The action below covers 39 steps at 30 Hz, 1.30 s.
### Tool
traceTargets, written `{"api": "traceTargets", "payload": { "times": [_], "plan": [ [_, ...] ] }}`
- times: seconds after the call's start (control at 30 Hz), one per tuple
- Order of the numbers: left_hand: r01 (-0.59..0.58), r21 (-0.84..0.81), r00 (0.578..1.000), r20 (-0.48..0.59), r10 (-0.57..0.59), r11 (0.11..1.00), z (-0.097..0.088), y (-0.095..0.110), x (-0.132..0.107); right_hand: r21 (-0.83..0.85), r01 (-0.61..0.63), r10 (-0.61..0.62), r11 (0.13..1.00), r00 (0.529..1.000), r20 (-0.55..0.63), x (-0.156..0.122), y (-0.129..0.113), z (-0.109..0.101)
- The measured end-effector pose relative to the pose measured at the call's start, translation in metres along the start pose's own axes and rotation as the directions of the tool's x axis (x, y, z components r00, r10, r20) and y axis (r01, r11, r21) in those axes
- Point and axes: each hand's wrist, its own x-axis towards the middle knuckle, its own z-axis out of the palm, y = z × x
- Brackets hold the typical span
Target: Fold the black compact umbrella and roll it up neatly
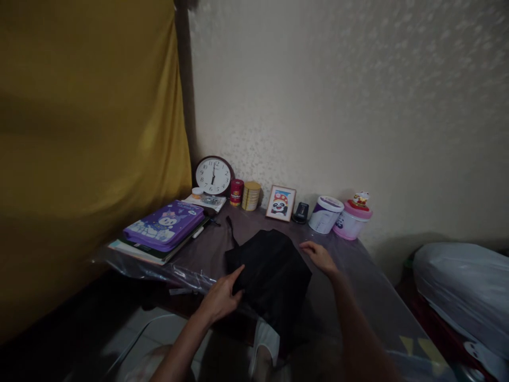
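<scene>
A black bag or folded black cloth (270,270) lies on the dark table (358,286) in front of me. My left hand (220,297) rests on its left edge, forefinger stretched out onto the fabric, other fingers curled. My right hand (318,255) lies flat at its right upper edge, fingers extended. Neither hand grips anything that I can see. A thin black strap (230,231) runs from the bag toward the wall.
Along the wall stand a clock (213,175), a red tin (236,192), a gold tin (251,196), a panda picture (280,203), a white tub (325,214) and a pink jar (352,217). A purple case (165,224) on books sits left. Yellow curtain (87,132) hangs left.
</scene>
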Motion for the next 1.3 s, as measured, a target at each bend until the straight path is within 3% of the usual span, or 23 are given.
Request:
{"api": "traceTargets", "payload": {
  "times": [0.1, 0.2, 0.33, 0.5, 0.6, 0.7, 0.93, 1.1, 1.3],
  "plan": [
    [0.015, -0.019, 1.000, 0.008, -0.015, 1.000, 0.000, -0.001, 0.002, 0.199, -0.081, 0.038, 0.977, 0.977, 0.212, -0.014, 0.010, -0.008],
    [0.024, -0.029, 1.000, 0.004, -0.024, 0.999, 0.002, -0.004, 0.004, 0.328, -0.169, 0.028, 0.930, 0.919, 0.394, -0.025, 0.008, -0.012],
    [0.047, -0.056, 0.999, -0.012, -0.048, 0.997, 0.002, -0.006, 0.006, 0.358, -0.192, -0.003, 0.914, 0.878, 0.478, -0.031, -0.007, -0.014],
    [0.021, -0.121, 1.000, -0.016, -0.023, 0.992, 0.002, -0.009, 0.008, 0.232, -0.001, -0.085, 0.973, 0.930, 0.359, -0.026, -0.016, -0.017],
    [0.020, -0.135, 1.000, -0.011, -0.022, 0.991, 0.003, -0.010, 0.009, 0.140, 0.122, -0.162, 0.983, 0.934, 0.319, -0.021, -0.016, -0.017],
    [0.041, -0.101, 0.999, -0.002, -0.042, 0.994, 0.003, -0.009, 0.008, 0.165, 0.180, -0.218, 0.970, 0.943, 0.250, -0.017, -0.018, -0.015],
    [0.063, -0.065, 0.998, 0.023, -0.061, 0.996, 0.002, -0.006, 0.005, 0.291, 0.235, -0.280, 0.927, 0.952, 0.122, -0.009, -0.041, -0.004],
    [0.049, -0.035, 0.997, 0.056, -0.047, 0.998, 0.002, -0.004, 0.003, 0.268, 0.248, -0.274, 0.931, 0.960, 0.062, -0.006, -0.065, 0.007],
    [-0.028, 0.117, 0.998, 0.054, 0.022, 0.993, 0.004, 0.001, -0.003, 0.278, 0.197, -0.215, 0.940, 0.976, 0.035, 0.004, -0.070, 0.028]
  ]
}}
